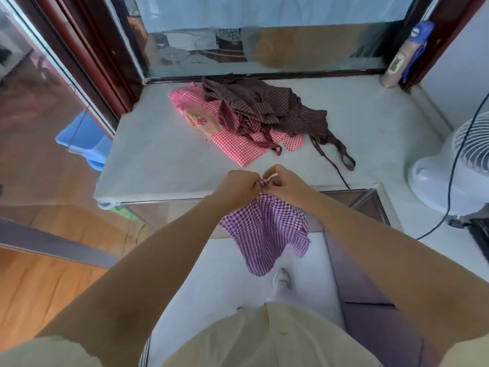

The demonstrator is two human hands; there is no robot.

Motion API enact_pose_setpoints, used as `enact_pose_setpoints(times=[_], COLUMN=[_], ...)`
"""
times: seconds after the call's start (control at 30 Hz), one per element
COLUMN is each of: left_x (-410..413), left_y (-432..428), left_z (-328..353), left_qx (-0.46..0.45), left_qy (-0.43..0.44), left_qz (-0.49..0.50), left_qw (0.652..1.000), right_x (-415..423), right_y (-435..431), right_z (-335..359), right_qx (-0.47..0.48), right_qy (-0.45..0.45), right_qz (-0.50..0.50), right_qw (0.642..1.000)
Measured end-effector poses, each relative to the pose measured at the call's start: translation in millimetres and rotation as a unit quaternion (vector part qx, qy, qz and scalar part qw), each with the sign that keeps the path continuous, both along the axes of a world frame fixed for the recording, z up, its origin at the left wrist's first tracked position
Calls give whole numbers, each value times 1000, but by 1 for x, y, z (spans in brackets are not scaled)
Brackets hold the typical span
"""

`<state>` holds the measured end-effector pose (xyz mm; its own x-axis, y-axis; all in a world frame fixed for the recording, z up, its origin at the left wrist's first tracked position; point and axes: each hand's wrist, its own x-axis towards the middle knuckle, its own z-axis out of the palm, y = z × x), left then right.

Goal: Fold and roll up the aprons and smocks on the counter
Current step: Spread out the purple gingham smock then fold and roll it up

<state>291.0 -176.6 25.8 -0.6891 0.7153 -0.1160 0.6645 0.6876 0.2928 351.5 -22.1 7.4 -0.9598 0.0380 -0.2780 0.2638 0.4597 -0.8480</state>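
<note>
Head view, starting at the far left: a blue plastic bin (87, 144) sits on the wooden floor below the edge of the pale counter (158, 160). On the counter, towards the window, lies a pink checked apron (238, 148), spread mostly flat, with a beige panel that carries a small drawing.

Nearer to us, our left hand (238, 186) is raised over the counter's near edge. Its fingers are curled in, pinching the bunched top edge of a purple checked cloth (267, 229). That cloth hangs free from our grip, draping down in front of the counter edge, with its lower corner above a white shoe (281, 280) on the floor.

Behind it, a brown striped smock (264, 107) lies crumpled on top of the pink apron and covers the apron's right part. Our right hand (285, 185) meets the left one, touching it, with thumb and fingers closed on the same bunched edge of the purple cloth.

Further right, the smock's dark strap (344, 157) trails across the counter towards its near edge. In the far right corner a tan object with a blue top (402, 59) stands against the window frame. A white fan (434, 178) stands at the right edge, well apart from the garments.
</note>
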Motion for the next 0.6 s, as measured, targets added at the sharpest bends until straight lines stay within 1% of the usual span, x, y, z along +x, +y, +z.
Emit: enact_pose_setpoints(times=[0.03, 0.1, 0.17, 0.23, 0.3, 0.37, 0.43, 0.47, 0.53, 0.57, 0.6], left_x=[-1, -4, -12, -19, -27, -35, -48, -56, -70, -77, -85], left_y=[5, 14, 26, 36, 48, 53, 59, 59, 57, 57, 54], left_z=[2, 10, 20, 32, 36, 38, 38, 37, 35, 34, 30], left_qx=[38, 135, 216, 262, 303, 357, 401, 415, 417, 408, 392], left_qy=[-32, -88, -162, -237, -304, -359, -384, -386, -370, -353, -324], left_qz=[16, 59, 81, 73, 83, 123, 163, 175, 194, 205, 217], left_qw=[999, 985, 959, 933, 899, 854, 816, 806, 807, 817, 833], right_x=[4, 14, 24, 29, 24, 20, 8, 3, -8, -15, -23], right_y=[9, 23, 37, 46, 55, 60, 75, 84, 104, 119, 133], right_z=[-4, -12, -26, -44, -51, -53, -59, -61, -65, -66, -64], right_qx=[-31, -43, -3, 32, 68, 132, 154, 155, 157, 164, 172], right_qy=[-11, -60, -111, -127, -129, -141, -159, -165, -180, -184, -192], right_qz=[-15, -3, 22, 8, -12, 9, 30, 28, 27, 32, 29], right_qw=[999, 997, 994, 991, 989, 981, 975, 974, 971, 969, 966])
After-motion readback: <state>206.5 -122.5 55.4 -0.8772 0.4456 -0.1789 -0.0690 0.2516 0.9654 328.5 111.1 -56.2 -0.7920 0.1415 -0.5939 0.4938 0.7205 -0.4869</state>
